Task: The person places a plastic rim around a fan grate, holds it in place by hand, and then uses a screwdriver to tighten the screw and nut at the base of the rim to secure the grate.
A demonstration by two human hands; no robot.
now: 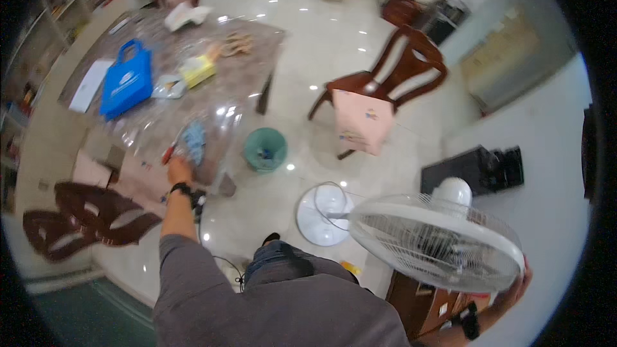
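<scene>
At the near edge of the table, my left hand (pixel 180 171) has its fingers closed at a red-handled screwdriver (pixel 168 153); blur softens the fingertips. Right beside it lies a crumpled light-blue cloth (pixel 194 140). Over on the right, my right hand (pixel 520 284) grips the outer rim of a white fan (pixel 443 234). The fan's round wire guard is tilted face down toward me, with its white motor housing (pixel 454 193) behind. Its round white base (pixel 324 214) stands on the floor.
The table (pixel 257 58) bears a blue bag (pixel 130 83), a yellow tissue pack (pixel 198 71) and a white paper (pixel 90 85). A green bin (pixel 265 149) stands beside it. A wooden chair (pixel 411 67) with a pink cloth is ahead; more chairs (pixel 96 215) are at left. A cable (pixel 225 262) trails on the floor.
</scene>
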